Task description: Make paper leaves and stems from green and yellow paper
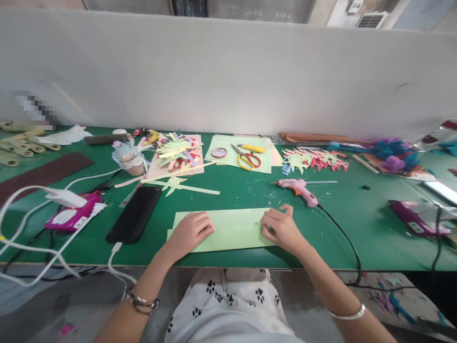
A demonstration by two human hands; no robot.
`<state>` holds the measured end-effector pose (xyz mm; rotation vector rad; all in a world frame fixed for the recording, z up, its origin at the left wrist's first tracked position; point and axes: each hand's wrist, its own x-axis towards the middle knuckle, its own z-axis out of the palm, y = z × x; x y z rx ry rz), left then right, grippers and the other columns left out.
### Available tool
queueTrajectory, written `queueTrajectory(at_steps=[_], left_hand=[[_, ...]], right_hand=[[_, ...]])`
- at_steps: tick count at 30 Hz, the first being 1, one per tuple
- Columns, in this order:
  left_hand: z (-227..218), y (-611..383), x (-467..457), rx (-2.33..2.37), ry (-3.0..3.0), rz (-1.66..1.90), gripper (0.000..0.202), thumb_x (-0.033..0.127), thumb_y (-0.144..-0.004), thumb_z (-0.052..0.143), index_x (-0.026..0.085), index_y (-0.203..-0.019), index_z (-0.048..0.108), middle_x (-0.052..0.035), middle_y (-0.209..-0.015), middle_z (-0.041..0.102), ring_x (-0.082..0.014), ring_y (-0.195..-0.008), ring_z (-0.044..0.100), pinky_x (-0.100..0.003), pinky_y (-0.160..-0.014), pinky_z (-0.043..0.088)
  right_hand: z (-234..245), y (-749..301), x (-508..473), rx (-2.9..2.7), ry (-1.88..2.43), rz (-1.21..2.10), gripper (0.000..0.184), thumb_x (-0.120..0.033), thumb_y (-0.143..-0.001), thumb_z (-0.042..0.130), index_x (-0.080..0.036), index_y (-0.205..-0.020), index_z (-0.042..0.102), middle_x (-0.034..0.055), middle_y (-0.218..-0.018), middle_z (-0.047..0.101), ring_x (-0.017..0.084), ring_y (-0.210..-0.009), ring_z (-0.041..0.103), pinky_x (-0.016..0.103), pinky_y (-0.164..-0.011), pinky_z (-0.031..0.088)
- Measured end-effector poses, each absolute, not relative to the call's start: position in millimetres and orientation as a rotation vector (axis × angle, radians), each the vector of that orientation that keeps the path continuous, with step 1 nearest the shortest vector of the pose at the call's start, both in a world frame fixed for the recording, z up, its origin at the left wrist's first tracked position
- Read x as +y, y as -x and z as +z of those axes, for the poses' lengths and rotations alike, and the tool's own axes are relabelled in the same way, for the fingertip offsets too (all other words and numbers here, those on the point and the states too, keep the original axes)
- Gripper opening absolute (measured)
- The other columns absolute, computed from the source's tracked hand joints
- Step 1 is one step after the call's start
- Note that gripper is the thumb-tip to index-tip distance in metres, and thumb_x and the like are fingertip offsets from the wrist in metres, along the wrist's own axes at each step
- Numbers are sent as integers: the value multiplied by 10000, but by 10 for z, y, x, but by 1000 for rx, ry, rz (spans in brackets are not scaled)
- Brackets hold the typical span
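A sheet of light green paper, folded lengthwise with its layers slightly offset at the left, lies along the front edge of the table. My left hand rests on its left part, fingers curled and pressed against the paper. At the right end, my right hand also grips the paper with bent fingers, while one finger sticks up. The thumbs are mostly hidden. Just beyond my right hand lies a pink glue gun with a glue stick in its back. A black phone on a charging cable is left of my left hand.
Farther back are paper strips, scissors, a yellow cutter, a roll of tape and cut paper leaves. Purple power strips with loose cables occupy both sides. A white partition closes off the back.
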<state>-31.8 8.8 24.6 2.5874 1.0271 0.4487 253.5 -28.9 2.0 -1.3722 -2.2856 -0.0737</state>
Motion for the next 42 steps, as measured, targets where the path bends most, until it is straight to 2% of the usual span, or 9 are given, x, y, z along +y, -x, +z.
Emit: queueTrajectory(at_steps=[8,12,18,20,24,28,35,39,42], left_hand=[[308,310,80,928,-2750,360,311,286,-931,346,167,-708,529,-1,-716,561,-128,-677,496,-273,-660,322],[365,283,79,936,-2770,358,295,289,-924,359,173,-726,544,-7,-736,575,-131,-698,508,-272,-673,334],[410,159,4,950,-2861,318,186,224,-884,395,180,-818,563,-9,-816,595,-141,-782,533,-295,-751,342],[363,33,-29,885,-2934,324,183,199,-875,385,172,-819,557,-10,-793,588,-137,-748,530,-292,-733,346],[243,-142,-23,856,-3060,476,248,147,-843,352,171,-647,501,7,-611,516,-118,-574,460,-274,-608,321],[203,19,65,898,-3139,582,251,104,-799,342,183,-607,484,18,-561,482,-112,-513,408,-271,-564,295],[273,912,175,1170,-3204,322,262,142,-832,355,191,-617,498,14,-575,515,-123,-523,438,-276,-568,317],[356,1050,106,1444,-3045,336,287,178,-869,333,185,-672,542,-16,-669,586,-145,-633,520,-289,-620,348],[333,805,3,1316,-2922,327,223,313,-863,426,200,-983,577,-59,-994,610,-186,-882,552,-295,-731,399]], right_hand=[[222,-2871,-425,-2000,1665,-414,206,-135,-788,423,-181,-619,532,-21,-591,575,122,-618,510,357,-843,237],[324,-2458,-429,-2298,1450,-50,191,-277,-844,447,-192,-942,587,45,-874,641,173,-819,556,303,-785,332],[271,-2060,-349,-2566,1326,177,281,-236,-914,378,-183,-726,580,-3,-651,612,119,-596,533,261,-661,327],[275,-1998,-316,-2591,1298,175,268,-246,-908,400,-175,-717,574,-1,-643,616,119,-584,535,256,-632,318],[264,-1972,-273,-2570,1277,245,307,-282,-918,383,-171,-697,564,-1,-598,599,112,-551,521,237,-608,318],[234,-2148,-267,-2474,1283,371,341,-322,-932,342,-182,-724,572,-5,-575,577,109,-545,509,219,-612,332],[239,-2620,-260,-2416,1279,569,375,-372,-929,329,-191,-736,595,7,-623,609,113,-564,523,257,-702,374],[196,-2731,-205,-2477,1270,572,360,-355,-927,337,-193,-760,612,17,-676,636,123,-611,552,268,-710,383],[166,-2712,-167,-2525,1300,403,325,-332,-923,345,-197,-815,621,37,-771,646,145,-720,578,321,-813,380]])
